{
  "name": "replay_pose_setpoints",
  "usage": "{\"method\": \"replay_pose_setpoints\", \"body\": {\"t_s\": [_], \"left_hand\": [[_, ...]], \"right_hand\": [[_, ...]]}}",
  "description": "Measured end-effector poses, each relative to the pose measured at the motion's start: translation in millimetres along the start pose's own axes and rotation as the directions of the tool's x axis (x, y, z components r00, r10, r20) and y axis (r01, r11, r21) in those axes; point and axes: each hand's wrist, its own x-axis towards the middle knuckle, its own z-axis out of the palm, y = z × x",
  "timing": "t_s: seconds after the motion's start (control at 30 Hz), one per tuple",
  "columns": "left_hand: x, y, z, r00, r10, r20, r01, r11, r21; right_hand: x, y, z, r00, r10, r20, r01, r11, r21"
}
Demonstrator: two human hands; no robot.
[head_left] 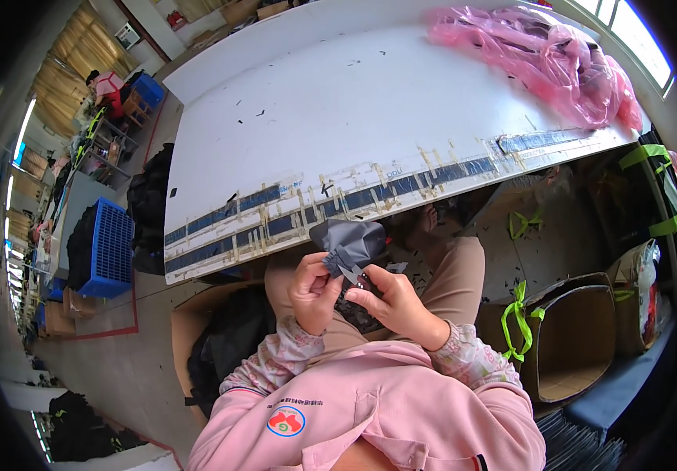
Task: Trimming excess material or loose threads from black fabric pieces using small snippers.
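We see the grey fabric piece [350, 243] just below the near edge of the white worktop [338, 118], over the lap. Our left hand [313, 292] pinches its gathered edge shut; our right hand [392, 302] closes on small snips [351, 275], blades mostly hidden. Pink plastic [542, 59] lies on the worktop's far right.

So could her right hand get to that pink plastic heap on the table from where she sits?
Probably not without leaning or standing: the right hand is busy with small snips at the grey fabric in her lap, and the pink plastic heap lies at the table's far side.
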Motion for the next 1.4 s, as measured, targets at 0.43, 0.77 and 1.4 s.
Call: {"method": "replay_pose_setpoints", "body": {"t_s": [0.43,0.77,1.4], "left_hand": [[-3.4,-0.6,2.6,1.000,0.004,0.030,-0.005,0.998,0.061],[-6.9,-3.8,-1.8,0.994,-0.021,0.107,0.016,0.999,0.046],[24.6,5.7,-23.4,0.809,-0.277,0.518,0.485,0.813,-0.323]], "right_hand": [[2.0,-2.1,-1.7,0.993,-0.106,-0.049,0.100,0.989,-0.113],[0.3,-5.2,-3.8,0.995,-0.089,-0.038,0.086,0.993,-0.086],[1.8,-5.8,-45.5,0.945,0.144,0.292,-0.167,0.984,0.055]]}}
